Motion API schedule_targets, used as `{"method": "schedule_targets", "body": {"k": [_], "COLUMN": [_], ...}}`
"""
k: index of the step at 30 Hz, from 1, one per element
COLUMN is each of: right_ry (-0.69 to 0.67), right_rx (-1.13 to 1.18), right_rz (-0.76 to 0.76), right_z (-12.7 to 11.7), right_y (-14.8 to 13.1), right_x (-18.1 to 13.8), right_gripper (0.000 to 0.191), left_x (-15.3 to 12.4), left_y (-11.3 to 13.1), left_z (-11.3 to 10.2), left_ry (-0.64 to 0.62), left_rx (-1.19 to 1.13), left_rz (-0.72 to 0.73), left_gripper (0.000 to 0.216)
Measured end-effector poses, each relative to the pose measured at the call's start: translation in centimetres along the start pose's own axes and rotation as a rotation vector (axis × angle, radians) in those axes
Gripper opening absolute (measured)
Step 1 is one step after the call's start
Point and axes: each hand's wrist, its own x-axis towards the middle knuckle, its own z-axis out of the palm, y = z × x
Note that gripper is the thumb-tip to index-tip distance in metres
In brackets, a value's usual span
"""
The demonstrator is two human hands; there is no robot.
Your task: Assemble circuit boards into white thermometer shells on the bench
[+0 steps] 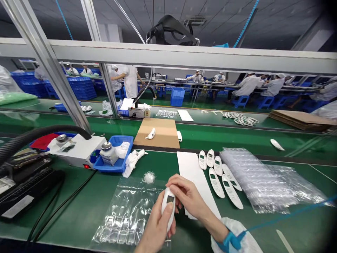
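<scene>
My left hand [155, 228] is wrapped round a white plastic thermometer shell [168, 207] with a small dark display window, held upright over the green table. My right hand [185, 196] curls over the shell's top, fingers pinched against it near the window. Under both hands lies a clear plastic blister sheet [126, 214]. To the right, several more white shells [218, 172] lie in a loose row beside a white paper strip [195, 175].
A stack of clear blister trays [252, 179] lies at right. A blue bin [118, 154] with a bottle and cloths, a white machine [79, 149] and a black hose [34, 135] stand at left. A cardboard sheet [160, 133] rides the conveyor. Other workers sit at far benches.
</scene>
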Motion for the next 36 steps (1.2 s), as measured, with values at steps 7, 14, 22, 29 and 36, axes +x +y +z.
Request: {"method": "schedule_targets", "body": {"k": [7, 14, 22, 29, 36], "right_ry": [0.061, 0.082, 0.026, 0.171, 0.320], "right_rx": [0.080, 0.025, -0.142, -0.134, -0.188], "right_rz": [0.036, 0.107, 0.036, 0.149, 0.283], "right_z": [0.6, 1.5, 1.8, -4.7, -10.0], "right_y": [0.8, 1.7, 2.8, 2.8, 4.6], "right_x": [2.3, 3.1, 5.3, 14.1, 25.5], "right_gripper": [0.033, 0.033, 0.041, 0.040, 0.039], "left_x": [0.6, 2.6, 4.6, 13.2, 27.3], "left_y": [0.8, 1.3, 0.7, 8.1, 12.9], "left_z": [-1.8, -4.0, -4.5, -9.4, -11.3], "left_ry": [0.000, 0.130, 0.028, 0.162, 0.257], "left_rx": [-0.014, -0.031, 0.035, 0.832, 1.260], "left_rz": [-0.016, 0.017, 0.141, 0.317, 0.209], "left_gripper": [0.071, 0.077, 0.079, 0.032, 0.031]}}
